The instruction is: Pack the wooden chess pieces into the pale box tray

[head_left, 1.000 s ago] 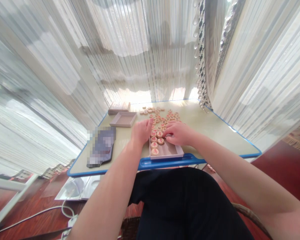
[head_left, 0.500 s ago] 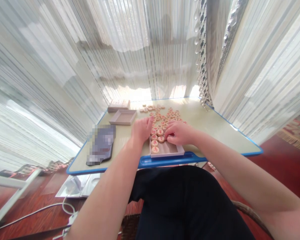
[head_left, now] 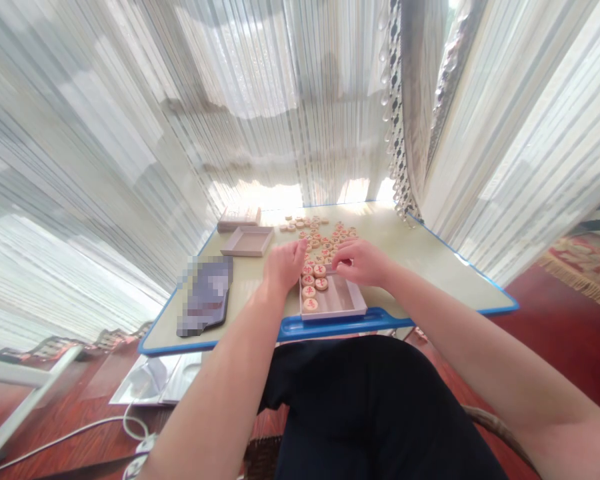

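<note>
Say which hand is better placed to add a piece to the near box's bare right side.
Probably the right hand: it is at the far right of the box, nearest that space, with loose pieces just beyond. The left hand is by the column of pieces on the left.

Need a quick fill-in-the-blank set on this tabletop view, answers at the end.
1. The table has a ____ rim.
2. Round pieces inside the near tray bear ____ characters.
3. Those pieces sit toward that tray's ____ side.
4. The dark flat device lies to the ____ of the left hand.

Missing: blue; red; left; left.
</note>
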### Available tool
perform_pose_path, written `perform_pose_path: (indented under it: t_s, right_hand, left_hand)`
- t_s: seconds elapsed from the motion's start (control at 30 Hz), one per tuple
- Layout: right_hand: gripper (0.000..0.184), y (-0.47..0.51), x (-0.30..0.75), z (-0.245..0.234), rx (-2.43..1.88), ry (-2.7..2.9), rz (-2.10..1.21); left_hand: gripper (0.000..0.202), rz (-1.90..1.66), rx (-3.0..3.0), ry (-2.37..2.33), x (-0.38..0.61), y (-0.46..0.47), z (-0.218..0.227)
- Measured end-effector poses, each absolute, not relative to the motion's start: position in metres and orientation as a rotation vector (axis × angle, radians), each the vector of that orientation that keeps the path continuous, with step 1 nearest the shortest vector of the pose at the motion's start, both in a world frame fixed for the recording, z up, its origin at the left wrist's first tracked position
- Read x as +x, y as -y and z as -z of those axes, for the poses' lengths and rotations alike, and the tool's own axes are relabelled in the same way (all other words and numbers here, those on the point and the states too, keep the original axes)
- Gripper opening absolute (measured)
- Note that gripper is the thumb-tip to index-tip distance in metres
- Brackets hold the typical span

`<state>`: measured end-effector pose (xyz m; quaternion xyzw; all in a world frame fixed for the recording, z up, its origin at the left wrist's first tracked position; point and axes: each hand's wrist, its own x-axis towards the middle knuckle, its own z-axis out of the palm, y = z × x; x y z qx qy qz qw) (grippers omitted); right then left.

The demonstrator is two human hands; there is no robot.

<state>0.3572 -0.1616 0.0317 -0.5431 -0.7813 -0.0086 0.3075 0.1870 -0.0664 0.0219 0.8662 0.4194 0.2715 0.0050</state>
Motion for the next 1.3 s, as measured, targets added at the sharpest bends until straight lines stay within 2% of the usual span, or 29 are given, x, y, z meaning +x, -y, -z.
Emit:
perform_pose_path:
  t_s: [0.3,0.43,0.53,0.87,1.1,1.3]
  right_hand:
    - [0.028,0.144,0.398,-0.023,-1.926,1.593,0.162]
    - [0.03,0.137,0.415,-0.018,-2.045,1.546,0.163]
    - [0.027,0.134,0.417,-0.015,-2.071,1.546,0.179]
    - [0.024,0.134,0.414,-0.018,-2.072,1.571,0.128]
    - [0.023,0.129,0.408,-0.015,-1.899,1.765,0.102]
    - [0.029,0.099,0.429,-0.037,-2.022,1.852,0.051]
  left_hand:
    - [0.047,-1.038,2.541,-1.453,0.191,0.049,-0.036]
    - [0.04,-0.763,2.713,-1.232,0.209,0.038,-0.059]
    - [0.038,-0.703,2.728,-1.123,0.226,0.028,-0.069]
    - [0.033,-0.585,2.719,-0.967,0.235,0.012,-0.034]
    - [0.035,-0.505,2.724,-0.991,0.23,0.009,-0.032]
    - [0.037,-0.503,2.817,-0.926,0.235,0.01,-0.032]
